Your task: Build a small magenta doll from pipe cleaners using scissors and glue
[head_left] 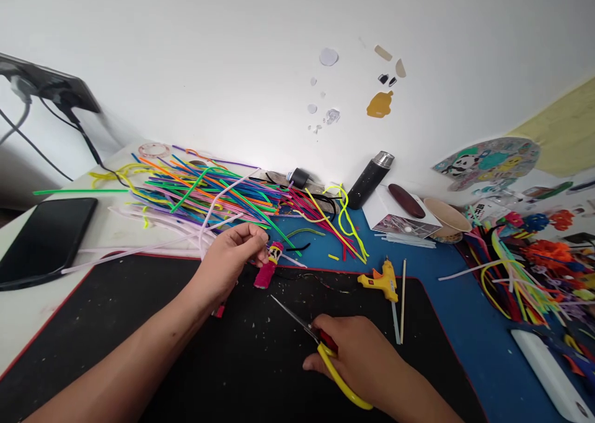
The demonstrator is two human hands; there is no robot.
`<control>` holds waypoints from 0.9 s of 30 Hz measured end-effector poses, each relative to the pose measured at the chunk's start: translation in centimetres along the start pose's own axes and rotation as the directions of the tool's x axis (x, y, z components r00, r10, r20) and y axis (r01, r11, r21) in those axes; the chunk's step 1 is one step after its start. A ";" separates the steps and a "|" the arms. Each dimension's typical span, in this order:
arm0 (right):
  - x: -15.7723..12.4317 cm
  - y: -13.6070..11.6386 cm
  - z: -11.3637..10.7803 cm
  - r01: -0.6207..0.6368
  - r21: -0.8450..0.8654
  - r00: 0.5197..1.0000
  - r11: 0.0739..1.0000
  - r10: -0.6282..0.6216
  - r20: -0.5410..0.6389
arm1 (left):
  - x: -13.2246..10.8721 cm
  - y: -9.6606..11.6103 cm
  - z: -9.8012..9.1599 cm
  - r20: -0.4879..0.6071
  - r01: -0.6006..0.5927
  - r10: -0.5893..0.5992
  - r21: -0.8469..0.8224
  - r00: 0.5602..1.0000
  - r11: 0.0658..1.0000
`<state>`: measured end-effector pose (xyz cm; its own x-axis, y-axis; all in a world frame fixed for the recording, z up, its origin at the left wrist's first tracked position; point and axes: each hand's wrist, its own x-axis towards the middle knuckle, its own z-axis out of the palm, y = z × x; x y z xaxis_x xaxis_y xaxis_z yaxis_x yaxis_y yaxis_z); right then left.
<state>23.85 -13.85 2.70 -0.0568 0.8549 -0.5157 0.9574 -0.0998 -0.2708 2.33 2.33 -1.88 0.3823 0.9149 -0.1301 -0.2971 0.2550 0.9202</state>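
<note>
White wall (pixel 209 70) behind, black mat (pixel 251 361) below. Have the right hand (pixel 356 345) curled round yellow-handled scissors (pixel 335 375), left hand (pixel 227 256) with thumb and forefinger pinched together, can't tell on what, right by a little magenta figure (pixel 264 275) over the mat.

right hand (pixel 356 352) holds scissors (pixel 326 355)

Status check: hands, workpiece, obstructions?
Left hand pinched at magenta figure, exact grip hidden. Right hand holds scissors, tips near the figure, not touching. Pipe cleaners heaped behind; glue gun off right.
</note>
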 end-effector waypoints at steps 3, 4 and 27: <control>0.0 0.1 -0.4 0.037 -0.075 0.998 0.997 -0.033 0.058 | 0.0 0.1 0.1 -0.002 0.002 -0.002 0.016 1.000 1.000; 0.1 0.1 -0.6 0.057 -0.110 0.996 0.992 -0.048 0.079 | -0.1 0.1 0.1 -0.001 0.002 -0.002 0.019 1.000 1.000; 1.4 -0.2 0.4 0.130 -0.009 0.991 0.991 -0.130 0.034 | -0.4 0.0 0.4 0.078 0.023 -0.027 0.053 0.997 0.998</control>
<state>23.45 -12.81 1.73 -0.1900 0.8427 -0.5037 0.9443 0.0165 -0.3286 2.51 1.88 -1.65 0.4569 0.8805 -0.1261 -0.2412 0.2591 0.9353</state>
